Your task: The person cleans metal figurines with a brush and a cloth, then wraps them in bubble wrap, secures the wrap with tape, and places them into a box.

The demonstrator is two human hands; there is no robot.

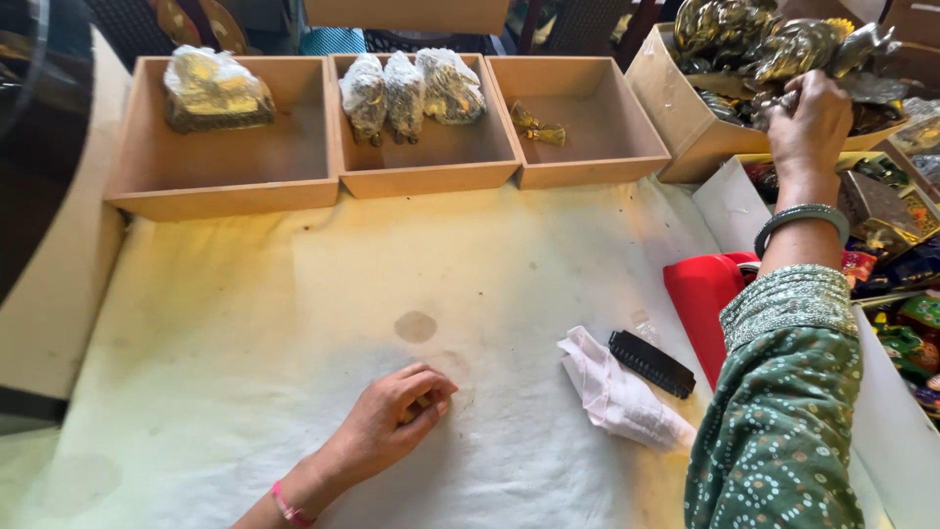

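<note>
A cream cloth (294, 323), stained near its middle, covers the table and leaves wide open room between the near edge and the three wooden trays (235, 186) lined along the far edge. At far right a tilted cardboard box (666, 98) holds a heap of brass figurines (774, 39), some of them in clear wrap; the right hand (808, 122) reaches into it with fingers curled on a piece near the rim, though whether it grips one I cannot tell. A lift there is best taken straight up, clear of the box wall and the red case (700, 289) below the forearm. The left hand (392, 421) rests on the cloth, loosely curled, holding nothing visible. A folded white cloth (617, 397) and a black comb-like strip (651, 362) lie just right of it, touching each other.
</note>
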